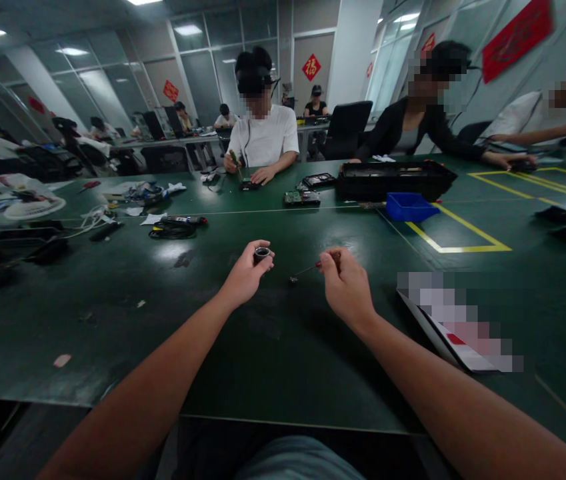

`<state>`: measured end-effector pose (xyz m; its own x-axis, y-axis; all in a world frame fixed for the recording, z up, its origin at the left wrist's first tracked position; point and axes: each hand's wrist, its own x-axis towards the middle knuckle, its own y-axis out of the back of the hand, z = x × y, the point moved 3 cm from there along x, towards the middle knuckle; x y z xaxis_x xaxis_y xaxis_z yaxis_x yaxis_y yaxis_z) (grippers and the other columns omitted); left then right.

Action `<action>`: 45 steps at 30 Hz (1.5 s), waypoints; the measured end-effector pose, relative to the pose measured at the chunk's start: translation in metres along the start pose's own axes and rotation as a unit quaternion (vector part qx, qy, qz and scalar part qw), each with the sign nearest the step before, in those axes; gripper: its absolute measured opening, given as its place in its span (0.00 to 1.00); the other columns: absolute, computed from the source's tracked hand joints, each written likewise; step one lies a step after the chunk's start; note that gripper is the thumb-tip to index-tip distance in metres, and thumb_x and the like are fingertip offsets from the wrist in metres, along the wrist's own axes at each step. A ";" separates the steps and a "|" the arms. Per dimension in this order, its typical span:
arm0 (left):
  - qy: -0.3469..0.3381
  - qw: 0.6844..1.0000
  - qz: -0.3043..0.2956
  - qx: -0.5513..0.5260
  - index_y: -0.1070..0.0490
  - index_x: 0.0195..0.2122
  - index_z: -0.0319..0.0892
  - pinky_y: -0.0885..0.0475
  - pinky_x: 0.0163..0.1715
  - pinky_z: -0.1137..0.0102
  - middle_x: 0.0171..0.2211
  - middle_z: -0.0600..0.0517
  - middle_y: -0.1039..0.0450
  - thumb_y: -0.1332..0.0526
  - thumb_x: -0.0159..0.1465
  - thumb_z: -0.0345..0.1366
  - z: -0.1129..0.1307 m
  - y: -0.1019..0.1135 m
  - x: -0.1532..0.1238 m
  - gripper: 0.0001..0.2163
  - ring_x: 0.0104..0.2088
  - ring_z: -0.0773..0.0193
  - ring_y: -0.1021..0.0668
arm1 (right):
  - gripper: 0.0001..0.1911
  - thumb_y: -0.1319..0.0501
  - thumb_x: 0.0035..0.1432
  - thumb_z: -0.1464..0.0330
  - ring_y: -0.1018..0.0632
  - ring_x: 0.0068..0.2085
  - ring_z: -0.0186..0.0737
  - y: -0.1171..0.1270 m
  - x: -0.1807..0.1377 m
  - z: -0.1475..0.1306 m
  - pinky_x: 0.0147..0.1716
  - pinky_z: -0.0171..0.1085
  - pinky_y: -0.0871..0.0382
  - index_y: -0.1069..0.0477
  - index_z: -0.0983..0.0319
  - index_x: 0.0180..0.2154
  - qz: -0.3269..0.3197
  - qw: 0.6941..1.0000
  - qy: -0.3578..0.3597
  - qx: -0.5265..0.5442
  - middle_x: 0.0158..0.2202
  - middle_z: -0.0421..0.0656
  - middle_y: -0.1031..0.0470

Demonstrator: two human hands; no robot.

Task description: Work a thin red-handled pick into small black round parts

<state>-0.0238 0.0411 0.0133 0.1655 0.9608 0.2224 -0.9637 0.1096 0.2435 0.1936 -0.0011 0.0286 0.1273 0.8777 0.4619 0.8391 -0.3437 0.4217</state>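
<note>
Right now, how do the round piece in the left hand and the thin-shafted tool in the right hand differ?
The round piece is short and cup-like; the tool is long and slender. The round piece is dark with a pale rim, while the tool shows red near the right hand. The round piece's opening faces up; the tool slants down leftward. Both are held, the round piece by the left hand.

Blue bin [409,207], my landmark. Left of it, nearer: thin tool [307,269], handle mostly hidden by the right hand [347,287]; small object [293,280] at its tip, too small for me to identify. Nearer side: white paper [470,359], top blurred. Right: person [525,120], cut off by my view's edge.
</note>
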 end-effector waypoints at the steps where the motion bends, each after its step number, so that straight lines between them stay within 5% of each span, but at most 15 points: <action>1: 0.014 1.000 -0.001 -0.011 0.35 0.54 0.43 0.28 0.44 0.64 0.44 0.47 0.27 0.41 0.67 0.39 0.001 0.001 0.000 0.16 0.39 0.63 0.23 | 0.13 0.48 0.69 0.59 0.22 0.34 0.44 0.000 0.000 0.000 0.35 0.41 0.34 0.31 0.59 0.39 0.000 1.000 0.001 0.000 0.32 0.44 0.23; 6: 0.048 0.993 -0.041 0.103 0.31 0.43 0.42 0.30 0.33 0.67 0.32 0.51 0.28 0.41 0.67 0.48 0.018 -0.001 -0.004 0.14 0.31 0.63 0.25 | 0.13 0.48 0.69 0.59 0.22 0.33 0.44 0.003 -0.001 -0.002 0.34 0.40 0.34 0.30 0.59 0.39 0.011 1.000 0.013 0.001 0.31 0.43 0.23; 12: -0.054 0.930 -0.152 0.331 0.24 0.43 0.44 0.30 0.42 0.63 0.42 0.49 0.22 0.43 0.67 0.37 0.030 -0.023 -0.003 0.09 0.42 0.57 0.22 | 0.12 0.47 0.69 0.60 0.21 0.34 0.44 0.004 -0.001 -0.002 0.35 0.40 0.33 0.30 0.59 0.39 0.028 0.999 0.028 0.005 0.32 0.43 0.22; 19: -0.049 0.851 -0.227 0.471 0.23 0.53 0.45 0.29 0.40 0.61 0.46 0.44 0.22 0.42 0.67 0.44 0.008 -0.045 0.007 0.17 0.44 0.50 0.22 | 0.11 0.48 0.70 0.61 0.21 0.33 0.43 0.005 -0.001 -0.005 0.35 0.40 0.33 0.31 0.59 0.39 0.031 0.999 0.045 -0.002 0.31 0.43 0.23; 21: -0.055 0.851 -0.230 0.469 0.21 0.49 0.45 0.29 0.40 0.61 0.44 0.45 0.21 0.42 0.67 0.42 0.008 -0.045 0.010 0.15 0.43 0.51 0.22 | 0.11 0.48 0.69 0.61 0.21 0.34 0.43 0.005 -0.001 -0.005 0.35 0.40 0.33 0.31 0.59 0.39 0.029 0.998 0.048 0.002 0.32 0.43 0.23; 24: -0.032 0.891 -0.211 0.401 0.19 0.43 0.45 0.30 0.39 0.64 0.41 0.46 0.20 0.41 0.66 0.40 0.009 -0.036 0.015 0.11 0.40 0.54 0.21 | 0.11 0.48 0.69 0.61 0.21 0.34 0.43 0.005 -0.001 -0.005 0.36 0.41 0.33 0.31 0.59 0.39 0.028 0.998 0.047 0.001 0.32 0.43 0.23; 29: 0.141 0.981 -0.096 0.095 0.22 0.38 0.41 0.38 0.21 0.72 0.33 0.48 0.24 0.37 0.63 0.40 0.000 0.008 0.024 0.09 0.23 0.67 0.28 | 0.11 0.48 0.70 0.61 0.21 0.34 0.43 0.004 -0.001 -0.004 0.35 0.41 0.33 0.31 0.59 0.39 0.024 0.999 0.048 0.007 0.32 0.43 0.23; 34: 0.254 0.926 0.028 -0.277 0.31 0.34 0.40 0.44 0.16 0.77 0.26 0.55 0.36 0.37 0.63 0.39 -0.003 0.071 0.021 0.08 0.19 0.72 0.35 | 0.12 0.48 0.70 0.60 0.21 0.34 0.44 0.003 -0.001 -0.004 0.35 0.41 0.32 0.31 0.59 0.39 0.014 0.999 0.044 0.011 0.32 0.43 0.23; 45: 0.194 0.893 0.291 -0.282 0.38 0.33 0.39 0.39 0.22 0.75 0.25 0.54 0.38 0.49 0.67 0.31 0.005 0.221 -0.036 0.05 0.22 0.70 0.36 | 0.13 0.48 0.70 0.59 0.21 0.35 0.44 0.002 -0.002 -0.003 0.34 0.41 0.32 0.30 0.59 0.40 -0.001 0.999 0.035 0.001 0.33 0.44 0.22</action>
<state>-0.2416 0.0297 0.0640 -0.3774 0.9008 -0.2149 -0.8331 -0.4315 -0.3460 0.1935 -0.0049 0.0311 0.0879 0.8526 0.5152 0.8407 -0.3409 0.4208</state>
